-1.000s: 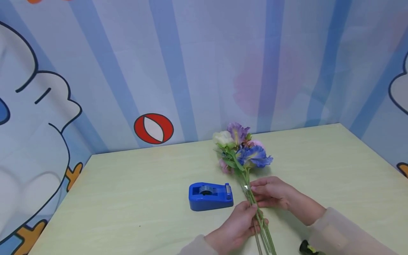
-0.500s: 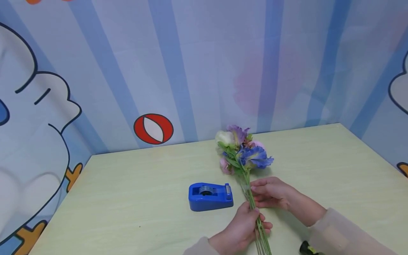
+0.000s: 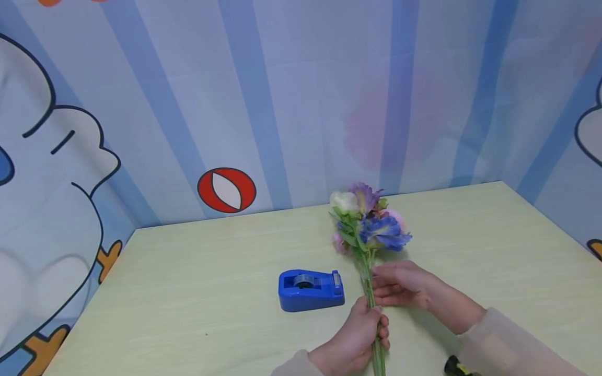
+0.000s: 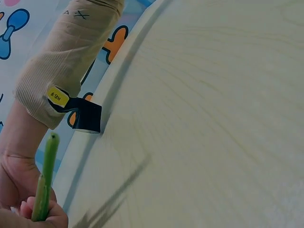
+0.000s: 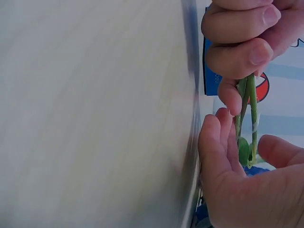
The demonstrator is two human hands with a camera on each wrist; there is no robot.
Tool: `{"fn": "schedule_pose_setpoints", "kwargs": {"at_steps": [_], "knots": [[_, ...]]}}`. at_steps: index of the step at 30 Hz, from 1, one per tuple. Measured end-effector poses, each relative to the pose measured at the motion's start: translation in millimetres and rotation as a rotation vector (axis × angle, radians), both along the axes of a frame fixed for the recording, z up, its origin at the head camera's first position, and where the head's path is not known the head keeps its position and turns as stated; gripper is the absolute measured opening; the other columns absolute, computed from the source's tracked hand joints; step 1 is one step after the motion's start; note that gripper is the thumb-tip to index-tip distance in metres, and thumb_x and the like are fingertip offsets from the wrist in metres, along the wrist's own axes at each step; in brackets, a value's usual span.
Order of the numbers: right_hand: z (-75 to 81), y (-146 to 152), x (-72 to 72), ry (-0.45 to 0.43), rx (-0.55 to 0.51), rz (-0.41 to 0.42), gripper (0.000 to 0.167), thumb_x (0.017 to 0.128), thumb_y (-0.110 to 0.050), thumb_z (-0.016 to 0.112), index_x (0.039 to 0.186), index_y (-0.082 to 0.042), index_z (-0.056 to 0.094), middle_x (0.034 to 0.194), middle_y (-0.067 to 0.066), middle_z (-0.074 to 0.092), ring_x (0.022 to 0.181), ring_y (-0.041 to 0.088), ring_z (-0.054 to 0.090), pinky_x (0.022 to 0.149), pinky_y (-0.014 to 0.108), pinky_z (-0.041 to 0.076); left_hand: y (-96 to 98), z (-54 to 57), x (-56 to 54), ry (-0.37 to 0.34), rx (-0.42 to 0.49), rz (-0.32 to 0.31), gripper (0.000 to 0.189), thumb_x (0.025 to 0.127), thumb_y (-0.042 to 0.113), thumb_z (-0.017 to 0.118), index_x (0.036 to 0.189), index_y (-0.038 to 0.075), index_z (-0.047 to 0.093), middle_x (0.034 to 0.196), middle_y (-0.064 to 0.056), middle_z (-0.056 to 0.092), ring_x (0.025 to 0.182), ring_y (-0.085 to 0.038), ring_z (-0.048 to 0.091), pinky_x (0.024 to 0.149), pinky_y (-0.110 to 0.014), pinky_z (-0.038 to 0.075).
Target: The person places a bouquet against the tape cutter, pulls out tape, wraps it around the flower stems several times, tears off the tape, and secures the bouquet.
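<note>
A bouquet of artificial flowers [image 3: 385, 232], in blue, purple, white and pink, lies toward the back of the table. Its green stems [image 3: 370, 287] run toward me, bunched tightly together. Low on them my left hand [image 3: 350, 334] grips, thumb on top and fingers curled round. My right hand [image 3: 406, 286] is higher up, its loosely bent fingertips right at the stems below the blooms. From the right wrist view, the thumb [image 5: 280, 151] of that hand stands apart from the stems, which carry a clear shiny strip. Cut stem ends [image 4: 49, 166] show in the left wrist view.
A blue tape dispenser [image 3: 311, 297] with a roll in it stands left of the stems. A printed cloth wall [image 3: 320, 104] rises behind the pale table [image 3: 188, 292]. A black piece with yellow [image 3: 456, 366] shows by the right sleeve.
The flower heads have swung to the right and the stem ends to the left, so the bouquet points straighter away. The left fingers have closed in tighter. My right hand has barely moved.
</note>
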State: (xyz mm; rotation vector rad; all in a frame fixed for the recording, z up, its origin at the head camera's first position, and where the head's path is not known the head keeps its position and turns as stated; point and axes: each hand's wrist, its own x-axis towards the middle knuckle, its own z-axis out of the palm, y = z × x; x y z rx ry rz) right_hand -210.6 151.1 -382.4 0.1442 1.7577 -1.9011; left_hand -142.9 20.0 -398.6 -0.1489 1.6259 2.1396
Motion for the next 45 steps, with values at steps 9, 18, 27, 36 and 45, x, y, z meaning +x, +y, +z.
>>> {"fn": "schedule_pose_setpoints", "kwargs": {"at_steps": [9,18,27,36,45], "knots": [[6.7,-14,-4.4,0.008,0.178,-0.07,0.03,0.089,-0.026,0.062,0.091,0.004,0.056,0.055,0.003,0.058,0.047,0.01,0.059,0.049,0.024,0.051,-0.8,0.3,0.4,-0.006,-0.017,-0.016,0.019,0.098,0.001,0.031,0.116,0.003,0.036,0.07,0.001,0.04,0.056,-0.009,0.034,0.05,-0.018,0.036],[6.4,-13,-5.3,0.029,0.188,-0.068,0.028,0.091,-0.02,0.059,0.09,0.008,0.058,0.054,0.002,0.058,0.044,0.007,0.057,0.046,0.021,0.05,1.4,4.0,-2.2,-0.045,-0.042,-0.024,0.017,0.098,0.0,0.031,0.114,0.004,0.036,0.071,0.0,0.039,0.057,-0.01,0.033,0.051,-0.019,0.035],[5.5,-9,-6.8,0.041,0.15,-0.05,0.026,0.093,-0.014,0.054,0.097,0.012,0.058,0.057,0.002,0.06,0.047,0.008,0.059,0.048,0.022,0.051,2.7,2.6,-1.1,-0.008,-0.005,-0.008,0.013,0.097,0.0,0.031,0.108,0.005,0.037,0.071,0.001,0.037,0.057,-0.009,0.029,0.051,-0.017,0.028],[3.9,-8,-6.9,0.053,0.092,-0.036,0.016,0.094,-0.011,0.053,0.088,0.002,0.059,0.057,0.002,0.06,0.049,0.009,0.06,0.051,0.023,0.052,1.0,4.8,-1.0,-0.061,-0.012,0.034,0.021,0.103,0.018,0.028,0.112,0.006,0.042,0.07,0.003,0.036,0.056,-0.008,0.029,0.05,-0.016,0.026],[3.5,-6,-7.3,0.03,0.07,-0.043,0.015,0.095,-0.01,0.052,0.087,0.001,0.058,0.058,0.003,0.06,0.051,0.01,0.061,0.053,0.024,0.053,-2.6,2.5,0.1,-0.048,0.014,0.081,0.022,0.101,0.011,0.03,0.112,0.001,0.046,0.066,0.003,0.038,0.053,-0.006,0.031,0.048,-0.016,0.027]]}}
